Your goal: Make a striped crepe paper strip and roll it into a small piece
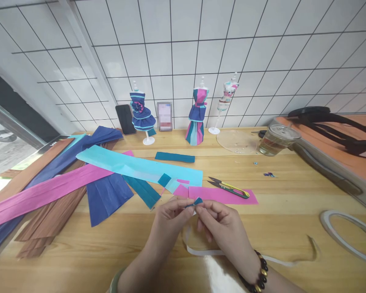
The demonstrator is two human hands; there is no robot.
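Between the fingertips of both hands is a small piece of teal crepe paper (198, 201). My left hand (173, 213) pinches its left side, and my right hand (218, 217) pinches the right, thumbs nearly meeting. A narrow white strip of tape (204, 252) curls on the table below and behind my right wrist. Just beyond my fingers lie a pink paper strip (207, 194) and small pale blue and teal cut pieces (171, 183). Thread snips (230, 188) with yellow and green handles rest on the pink strip.
Long crepe strips in pink (57, 189), navy (106, 195), brown (51, 215) and light blue (134, 166) cover the left. Dressed mini mannequins (142, 112) and phones (125, 119) stand along the tiled wall. A lidded cup (276, 140) and a tape roll (327, 226) are at right.
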